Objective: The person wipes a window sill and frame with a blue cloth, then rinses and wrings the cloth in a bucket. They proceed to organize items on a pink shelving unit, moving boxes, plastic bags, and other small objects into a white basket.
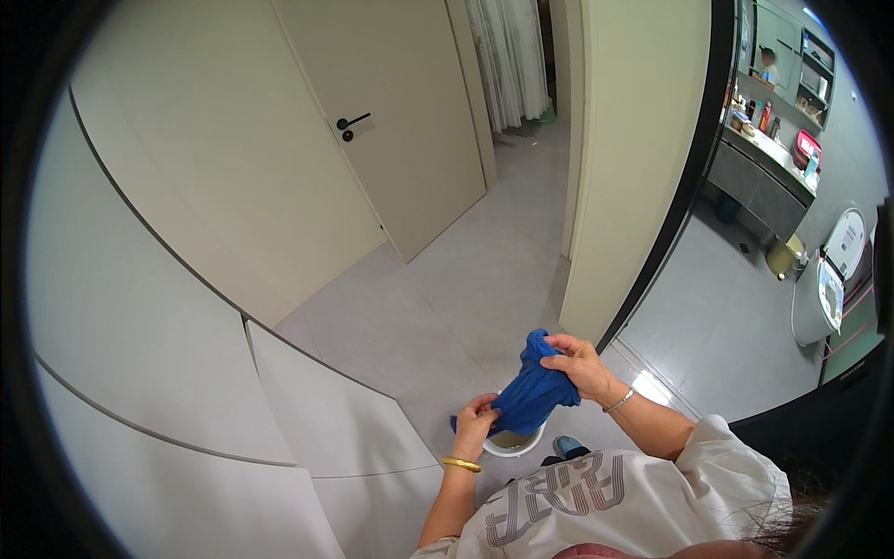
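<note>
A blue cloth is stretched between my two hands, bunched and creased, above a white bucket on the floor. My left hand pinches its lower left part, with a gold bangle at the wrist. At the upper right end, my right hand grips the cloth between thumb and fingers; a thin bracelet circles that wrist. The cloth hides much of the bucket, and some liquid shows inside it.
White cabinets stand close on my left. Ahead is a beige door with a black handle. To the right, a black-framed doorway opens on a bathroom with a toilet and a vanity. A blue shoe shows beside the bucket.
</note>
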Demonstrator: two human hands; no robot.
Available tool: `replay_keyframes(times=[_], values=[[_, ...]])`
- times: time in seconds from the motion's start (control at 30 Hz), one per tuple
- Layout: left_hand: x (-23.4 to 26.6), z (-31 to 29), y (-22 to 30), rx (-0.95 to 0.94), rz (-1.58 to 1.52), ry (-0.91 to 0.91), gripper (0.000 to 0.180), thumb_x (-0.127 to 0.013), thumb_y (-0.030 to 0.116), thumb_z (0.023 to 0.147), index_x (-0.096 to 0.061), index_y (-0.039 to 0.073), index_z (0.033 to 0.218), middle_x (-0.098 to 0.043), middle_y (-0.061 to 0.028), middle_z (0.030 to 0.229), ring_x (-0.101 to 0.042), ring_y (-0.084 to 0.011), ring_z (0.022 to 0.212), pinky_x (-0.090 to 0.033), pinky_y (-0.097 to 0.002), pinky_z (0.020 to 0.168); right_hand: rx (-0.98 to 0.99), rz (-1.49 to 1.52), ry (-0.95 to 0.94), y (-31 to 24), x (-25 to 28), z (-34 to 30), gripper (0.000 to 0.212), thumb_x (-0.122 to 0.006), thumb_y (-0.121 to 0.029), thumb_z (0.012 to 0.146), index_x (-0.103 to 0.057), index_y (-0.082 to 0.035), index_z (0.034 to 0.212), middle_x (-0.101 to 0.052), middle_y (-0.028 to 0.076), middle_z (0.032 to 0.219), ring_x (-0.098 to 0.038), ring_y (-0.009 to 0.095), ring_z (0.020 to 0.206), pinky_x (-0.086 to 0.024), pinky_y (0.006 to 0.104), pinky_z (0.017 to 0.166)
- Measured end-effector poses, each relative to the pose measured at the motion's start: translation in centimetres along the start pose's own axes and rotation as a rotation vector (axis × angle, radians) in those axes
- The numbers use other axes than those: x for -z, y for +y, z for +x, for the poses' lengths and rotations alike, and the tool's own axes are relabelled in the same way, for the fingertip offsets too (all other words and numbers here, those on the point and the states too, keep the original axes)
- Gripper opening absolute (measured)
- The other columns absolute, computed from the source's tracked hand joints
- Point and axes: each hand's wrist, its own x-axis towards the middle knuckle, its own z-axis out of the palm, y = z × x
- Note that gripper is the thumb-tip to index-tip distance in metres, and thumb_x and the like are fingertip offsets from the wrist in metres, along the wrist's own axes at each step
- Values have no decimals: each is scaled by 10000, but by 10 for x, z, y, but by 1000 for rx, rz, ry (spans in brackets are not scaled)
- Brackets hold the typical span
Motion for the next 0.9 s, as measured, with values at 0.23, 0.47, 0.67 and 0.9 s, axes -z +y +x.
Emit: replay_keyframes(times=[0.23,0.47,0.67,0.9], values=[[-29,-17,17,-140,-18,-127,734,-761,-19,678,-431,28,1331,-554,-93,1233,-516,-211,1150,-434,-316,925,-49,-165,-257,-3,-21,-9,399,-692,-20,801,-568,18,1178,-619,89,1099,-591,164,995,-477,304,901],[-24,-10,4,7,-299,-246,418,-630,133,865,-520,0,1246,-616,-105,1158,-606,-220,1024,-459,-372,939,77,-158,-429,-41,-23,-29,716,-715,-41,791,-344,2,1402,-441,118,1370,-435,188,1234,-350,317,1047],[-42,-28,52,-179,-617,-537,463,-655,165,854,-494,7,1259,-569,-126,1235,-549,-285,1149,-440,-444,978,-118,9,-308,18,33,-44,923,-718,-281,819,-118,-54,1482,-222,168,1486,-267,242,1357,-253,361,1111],[-47,-31,72,-219,29,-332,143,-678,94,834,-618,5,928,-624,-14,884,-566,-96,798,-471,-252,755,-16,-315,-54,26,58,-83,564,-683,-3,798,-468,-45,1318,-628,91,1031,-598,153,918,-496,270,833]])
